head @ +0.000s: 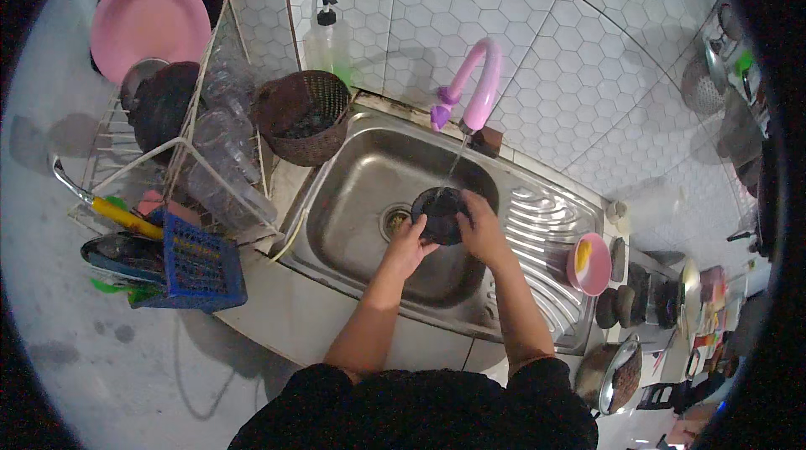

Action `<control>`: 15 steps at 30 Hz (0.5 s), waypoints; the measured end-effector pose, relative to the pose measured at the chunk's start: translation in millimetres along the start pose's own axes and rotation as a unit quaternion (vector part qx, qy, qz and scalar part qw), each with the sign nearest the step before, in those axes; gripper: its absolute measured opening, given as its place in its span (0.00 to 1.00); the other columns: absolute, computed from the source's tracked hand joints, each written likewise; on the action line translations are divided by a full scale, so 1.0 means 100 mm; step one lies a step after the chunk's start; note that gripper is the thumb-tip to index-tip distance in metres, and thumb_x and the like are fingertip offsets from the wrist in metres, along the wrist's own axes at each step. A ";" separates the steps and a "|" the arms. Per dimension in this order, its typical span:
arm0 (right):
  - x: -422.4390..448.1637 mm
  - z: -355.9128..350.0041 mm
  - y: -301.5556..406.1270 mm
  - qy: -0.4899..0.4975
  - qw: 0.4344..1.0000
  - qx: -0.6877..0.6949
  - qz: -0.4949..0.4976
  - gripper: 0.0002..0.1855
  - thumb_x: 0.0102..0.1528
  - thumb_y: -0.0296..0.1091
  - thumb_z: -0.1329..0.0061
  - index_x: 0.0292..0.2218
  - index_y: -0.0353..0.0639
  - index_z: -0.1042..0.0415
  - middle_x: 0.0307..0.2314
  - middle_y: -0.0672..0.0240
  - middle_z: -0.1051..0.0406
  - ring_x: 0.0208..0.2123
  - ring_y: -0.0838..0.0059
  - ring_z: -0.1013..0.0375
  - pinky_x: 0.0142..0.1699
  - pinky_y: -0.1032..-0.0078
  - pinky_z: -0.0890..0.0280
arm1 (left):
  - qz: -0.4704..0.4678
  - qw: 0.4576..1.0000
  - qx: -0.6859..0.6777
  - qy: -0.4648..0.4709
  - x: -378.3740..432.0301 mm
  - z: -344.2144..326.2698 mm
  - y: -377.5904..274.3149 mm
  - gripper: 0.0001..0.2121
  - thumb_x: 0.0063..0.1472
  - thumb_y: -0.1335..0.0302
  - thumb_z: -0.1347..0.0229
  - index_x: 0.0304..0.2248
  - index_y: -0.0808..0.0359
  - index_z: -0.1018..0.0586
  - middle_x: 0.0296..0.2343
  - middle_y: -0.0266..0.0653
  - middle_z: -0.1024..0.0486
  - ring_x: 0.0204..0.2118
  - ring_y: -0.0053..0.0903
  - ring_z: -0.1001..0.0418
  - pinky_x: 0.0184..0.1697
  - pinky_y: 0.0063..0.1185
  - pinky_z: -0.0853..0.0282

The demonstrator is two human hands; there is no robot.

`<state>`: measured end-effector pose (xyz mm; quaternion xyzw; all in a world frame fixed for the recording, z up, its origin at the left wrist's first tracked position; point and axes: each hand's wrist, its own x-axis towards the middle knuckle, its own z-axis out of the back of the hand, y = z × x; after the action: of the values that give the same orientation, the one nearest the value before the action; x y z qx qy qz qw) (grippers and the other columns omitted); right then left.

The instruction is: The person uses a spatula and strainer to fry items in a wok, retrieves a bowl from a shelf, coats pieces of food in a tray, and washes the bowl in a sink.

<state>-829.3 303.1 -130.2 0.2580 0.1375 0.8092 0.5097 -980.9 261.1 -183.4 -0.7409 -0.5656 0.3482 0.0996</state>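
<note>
Both of my hands hold a black bowl (441, 214) over the basin of a stainless steel sink (352, 179). My left hand (406, 248) grips its near-left rim, thumb on top. On the right side, my right hand (482, 226) has its fingers at the rim and partly inside. A thin stream of water (454, 160) falls from the pink faucet (485, 85) into the bowl. Left of the bowl, the drain (397, 221) shows some bits of food waste in it. The underside of the bowl is hidden.
On the ridged drainboard (529, 223) sits a pink bowl (598, 274) with something yellow inside. Left of the sink stand a brown woven basket (302, 148), a wire dish rack (182, 141) and a blue plastic basket (201, 267). A soap pump bottle (327, 41) stands behind; a pot (595, 374) is at right.
</note>
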 end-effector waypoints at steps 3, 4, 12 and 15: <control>0.00 0.06 -0.11 -0.039 0.982 0.121 -0.140 0.20 0.51 0.36 0.59 0.44 0.36 0.39 0.36 0.52 0.35 0.37 0.62 0.33 0.43 0.71 0.40 | 0.008 1.000 -0.015 0.001 -0.01 -0.05 -0.01 0.15 0.57 0.65 0.54 0.42 0.61 0.36 0.40 0.37 0.34 0.42 0.28 0.35 0.43 0.31 0.37; 0.00 0.09 -0.11 -0.032 0.965 0.171 -0.198 0.20 0.51 0.37 0.59 0.44 0.36 0.39 0.33 0.53 0.33 0.35 0.64 0.32 0.41 0.72 0.38 | 0.007 1.000 -0.028 0.013 0.02 -0.03 0.01 0.16 0.56 0.66 0.53 0.42 0.62 0.37 0.40 0.37 0.34 0.43 0.29 0.35 0.43 0.32 0.37; -0.16 0.14 -0.18 0.030 0.932 0.292 -0.214 0.13 0.54 0.36 0.61 0.36 0.35 0.33 0.18 0.72 0.35 0.18 0.84 0.37 0.23 0.84 0.39 | -0.003 0.997 -0.054 0.063 0.07 0.01 0.11 0.14 0.56 0.67 0.52 0.41 0.60 0.35 0.40 0.37 0.34 0.43 0.32 0.35 0.44 0.34 0.38; -0.17 0.22 -0.05 0.000 0.946 0.273 -0.176 0.14 0.54 0.36 0.61 0.37 0.35 0.33 0.18 0.71 0.35 0.18 0.84 0.37 0.24 0.84 0.40 | 0.007 0.999 -0.039 0.032 0.06 0.01 0.08 0.13 0.56 0.67 0.52 0.41 0.59 0.34 0.39 0.36 0.33 0.40 0.31 0.34 0.41 0.32 0.37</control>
<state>-807.4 289.1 -118.7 0.3589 0.3968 0.6378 0.5540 -974.3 263.3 -191.1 -0.7591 -0.5699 0.3026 0.0861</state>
